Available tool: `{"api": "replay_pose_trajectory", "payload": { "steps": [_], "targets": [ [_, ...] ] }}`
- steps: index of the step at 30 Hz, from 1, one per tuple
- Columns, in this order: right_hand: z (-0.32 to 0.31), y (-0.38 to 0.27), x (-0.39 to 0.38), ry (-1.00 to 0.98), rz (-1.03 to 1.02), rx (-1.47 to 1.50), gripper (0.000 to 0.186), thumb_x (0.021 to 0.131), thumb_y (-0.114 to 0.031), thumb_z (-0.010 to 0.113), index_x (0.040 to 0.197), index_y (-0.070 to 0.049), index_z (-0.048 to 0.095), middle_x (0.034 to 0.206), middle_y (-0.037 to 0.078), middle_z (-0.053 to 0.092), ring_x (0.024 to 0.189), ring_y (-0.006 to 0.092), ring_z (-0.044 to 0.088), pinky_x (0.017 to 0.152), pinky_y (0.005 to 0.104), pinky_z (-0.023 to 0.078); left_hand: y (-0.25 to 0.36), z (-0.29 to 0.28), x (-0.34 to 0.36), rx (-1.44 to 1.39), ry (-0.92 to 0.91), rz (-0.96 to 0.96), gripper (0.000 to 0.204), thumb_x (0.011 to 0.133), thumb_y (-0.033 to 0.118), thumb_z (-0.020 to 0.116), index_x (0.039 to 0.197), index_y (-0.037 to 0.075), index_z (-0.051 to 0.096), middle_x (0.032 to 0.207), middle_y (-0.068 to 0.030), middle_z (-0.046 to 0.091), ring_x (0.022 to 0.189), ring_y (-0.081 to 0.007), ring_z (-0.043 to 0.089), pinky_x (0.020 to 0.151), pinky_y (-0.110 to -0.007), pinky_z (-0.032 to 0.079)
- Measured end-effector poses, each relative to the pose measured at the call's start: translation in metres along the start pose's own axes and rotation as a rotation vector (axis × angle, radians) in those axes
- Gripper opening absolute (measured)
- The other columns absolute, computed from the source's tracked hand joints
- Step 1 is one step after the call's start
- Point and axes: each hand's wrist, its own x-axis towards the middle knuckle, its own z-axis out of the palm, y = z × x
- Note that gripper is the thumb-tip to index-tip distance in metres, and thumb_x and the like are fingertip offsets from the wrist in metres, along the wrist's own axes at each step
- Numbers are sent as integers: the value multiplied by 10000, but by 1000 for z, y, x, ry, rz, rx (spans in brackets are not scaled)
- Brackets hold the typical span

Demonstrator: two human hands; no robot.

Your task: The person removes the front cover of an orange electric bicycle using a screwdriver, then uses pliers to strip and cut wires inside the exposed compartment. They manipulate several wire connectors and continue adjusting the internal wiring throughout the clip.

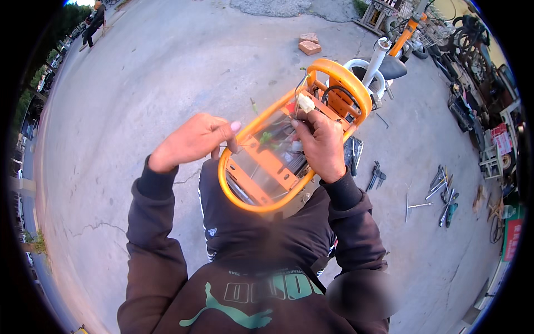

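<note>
An orange tubular scooter frame (223, 177) stands in front of my lap, with flat orange crossbars and loose wires inside it. My left hand (200, 138) is at the frame's left rail, thumb and fingers pinched together; a thin wire shows at the fingertips. Over the frame's right side, my right hand (324, 142) is closed on wires just below a white connector (305, 103). Its curled fingers hide part of the wires. Between my hands, a green connector (266, 137) lies over the crossbars, partly blurred.
Two bricks (310, 44) lie beyond the frame. A white tube (377, 58) rises behind it at the right. Pliers (376, 176) and several hand tools (445, 192) are on the concrete to the right. Vehicle parts (470, 42) crowd the far right. A person (94, 25) is at the far left.
</note>
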Motion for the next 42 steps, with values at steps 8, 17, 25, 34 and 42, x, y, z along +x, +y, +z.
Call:
{"api": "replay_pose_trajectory", "payload": {
  "steps": [8,17,25,34,42],
  "targets": [
    [6,8,2,10,-218,-134,119,908,-59,685,1007,-16,734,792,180,694,734,351,706,659,401,551,33,35,26,202,292,181,540,847,403,800,1245,56,685,866,-91,694,766,-258,671,733,-384,524],
    [-5,-4,-5,275,67,-3,182,984,7,599,1149,47,666,965,104,747,808,127,711,751,273,565,9,55,91,-160,105,280,314,1027,308,656,984,-1,695,770,53,618,699,-45,504,642,-269,440],
    [5,7,-3,420,-83,-383,185,991,-44,557,1148,0,644,890,168,745,850,368,725,767,431,560,15,54,92,-361,-118,185,476,1118,446,459,864,58,564,774,-9,603,732,-74,511,709,-282,467],
    [-6,6,-3,282,35,-487,200,994,-102,564,1164,-35,643,886,189,730,831,388,717,745,459,556,9,45,37,-82,-10,315,507,1130,399,438,842,13,597,742,-51,628,724,-136,588,722,-316,517],
    [-4,0,-3,337,29,-403,200,1009,-103,561,1166,-16,649,899,146,734,884,321,721,813,416,541,39,28,68,-447,-8,293,440,1126,366,446,1252,-26,603,992,-92,706,856,-154,659,826,-322,540]
  ]
}}
